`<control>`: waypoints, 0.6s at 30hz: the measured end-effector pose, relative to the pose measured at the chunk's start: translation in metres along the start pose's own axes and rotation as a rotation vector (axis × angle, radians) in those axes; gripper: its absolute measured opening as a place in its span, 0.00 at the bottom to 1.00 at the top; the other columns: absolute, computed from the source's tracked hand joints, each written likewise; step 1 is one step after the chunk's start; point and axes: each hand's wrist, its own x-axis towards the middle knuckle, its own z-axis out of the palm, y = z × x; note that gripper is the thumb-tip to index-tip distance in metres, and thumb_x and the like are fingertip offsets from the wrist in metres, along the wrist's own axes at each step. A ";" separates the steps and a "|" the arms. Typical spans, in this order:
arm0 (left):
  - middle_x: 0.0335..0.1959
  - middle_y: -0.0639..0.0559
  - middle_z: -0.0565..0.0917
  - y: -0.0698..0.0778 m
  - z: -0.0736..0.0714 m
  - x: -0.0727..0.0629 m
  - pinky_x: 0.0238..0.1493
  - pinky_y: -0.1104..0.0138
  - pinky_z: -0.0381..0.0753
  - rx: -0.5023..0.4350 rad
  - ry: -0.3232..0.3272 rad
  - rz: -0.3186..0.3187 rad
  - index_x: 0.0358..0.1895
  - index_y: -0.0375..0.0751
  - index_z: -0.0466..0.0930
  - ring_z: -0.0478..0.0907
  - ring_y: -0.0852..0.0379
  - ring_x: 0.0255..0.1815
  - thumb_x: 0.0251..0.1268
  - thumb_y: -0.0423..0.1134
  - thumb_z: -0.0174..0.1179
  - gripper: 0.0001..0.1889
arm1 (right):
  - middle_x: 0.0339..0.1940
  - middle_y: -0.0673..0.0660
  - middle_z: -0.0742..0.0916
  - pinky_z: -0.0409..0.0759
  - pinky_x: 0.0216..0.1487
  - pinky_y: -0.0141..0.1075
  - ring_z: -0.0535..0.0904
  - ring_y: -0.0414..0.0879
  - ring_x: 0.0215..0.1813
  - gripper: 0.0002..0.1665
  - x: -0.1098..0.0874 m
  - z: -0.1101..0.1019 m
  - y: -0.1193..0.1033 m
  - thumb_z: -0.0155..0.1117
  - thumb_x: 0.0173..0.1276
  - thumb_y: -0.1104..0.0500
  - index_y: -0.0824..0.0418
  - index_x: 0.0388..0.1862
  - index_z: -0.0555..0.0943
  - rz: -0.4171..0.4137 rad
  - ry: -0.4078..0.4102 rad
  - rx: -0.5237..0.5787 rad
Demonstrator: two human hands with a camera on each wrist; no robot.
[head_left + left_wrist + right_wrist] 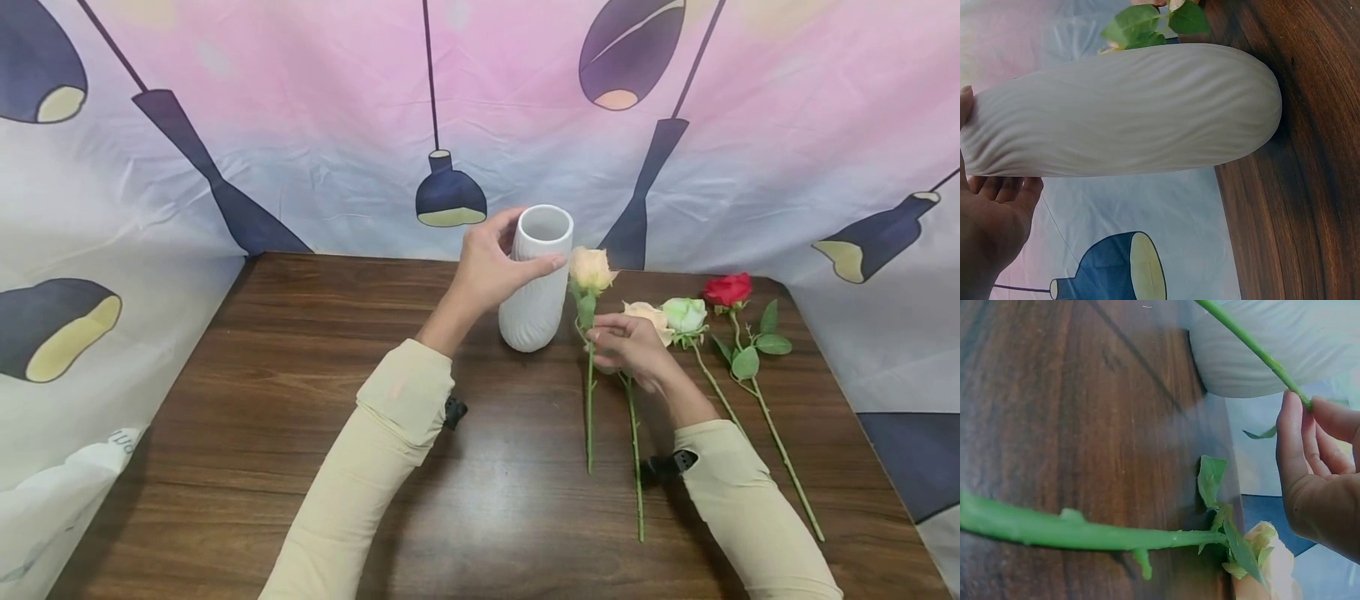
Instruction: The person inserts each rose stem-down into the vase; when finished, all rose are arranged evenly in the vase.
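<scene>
A white ribbed vase (531,312) stands upright at the back of the wooden table. My left hand (486,265) grips it near the top from the left, thumb across the front and fingers behind. In the left wrist view the vase (1129,112) fills the middle, its base on the wood. Just right of it, a peach rose (590,269) is held upright by my right hand (630,346). Thumb and fingertips pinch its green stem (1260,353) below the bloom, as the right wrist view shows. The bloom overlaps the vase's right edge in the head view.
On the table at the right lie a second peach rose (647,317), a pale green-white rose (684,315) and a red rose (727,289), stems toward me. A patterned cloth (352,200) hangs behind the table (300,450). White plastic (67,492) sits at the left edge.
</scene>
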 end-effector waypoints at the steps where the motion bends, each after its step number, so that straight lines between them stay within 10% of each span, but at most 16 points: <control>1: 0.52 0.44 0.87 0.000 0.000 0.000 0.53 0.62 0.87 0.001 0.001 0.000 0.64 0.39 0.78 0.87 0.52 0.51 0.51 0.39 0.79 0.34 | 0.32 0.40 0.89 0.88 0.41 0.28 0.85 0.33 0.36 0.10 0.000 0.000 -0.001 0.56 0.75 0.69 0.57 0.48 0.79 -0.007 0.002 0.011; 18: 0.53 0.44 0.87 0.000 -0.001 -0.001 0.56 0.62 0.86 0.024 0.007 0.007 0.64 0.39 0.78 0.87 0.51 0.53 0.51 0.39 0.79 0.34 | 0.32 0.44 0.88 0.89 0.40 0.32 0.89 0.38 0.37 0.11 -0.003 0.000 -0.017 0.55 0.77 0.67 0.51 0.39 0.79 -0.065 0.009 0.211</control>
